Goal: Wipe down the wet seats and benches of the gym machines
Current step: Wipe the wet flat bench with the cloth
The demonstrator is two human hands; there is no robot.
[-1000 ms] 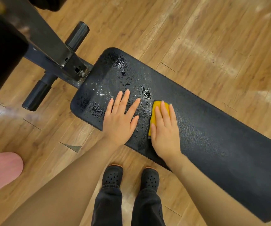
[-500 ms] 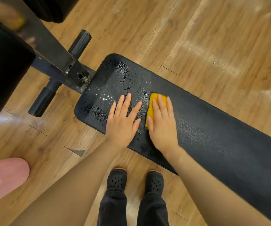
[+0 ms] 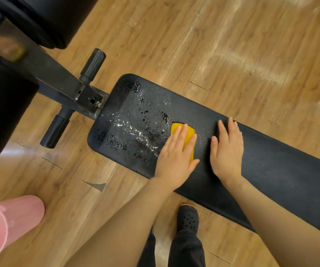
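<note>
Your left hand (image 3: 174,157) lies flat on the yellow rectangular sponge cloth (image 3: 187,138), its fingers (image 3: 175,136) straight and spread, pressing the cloth down onto the long black padded vinyl bench (image 3: 271,166) rather than curling round it; the cloth's far end and right edge show past your fingertips. Your right hand (image 3: 226,151) rests just beside it on the same pad, palm down, fingers straight and close together, holding nothing. The cloth sits at the border between two zones of the pad: to its left, toward the rounded end, the surface carries water droplets and wet patches (image 3: 136,130) that glint in the light, while the stretch under and beyond your right hand looks matte. At that wet end the pad meets a black steel frame bracket (image 3: 89,99) with a bolt, crossed by a bar bearing two black cylindrical foam rollers (image 3: 92,63), one on each side of the frame. Large black pads of the machine fill the upper left corner. All of it stands on a light brown wood-plank floor (image 3: 213,45). Below the bench edge one black perforated clog (image 3: 187,218) and dark trouser legs show between your forearms, and a pink rounded object (image 3: 11,222) that you cannot identify sits at the lower left.
</note>
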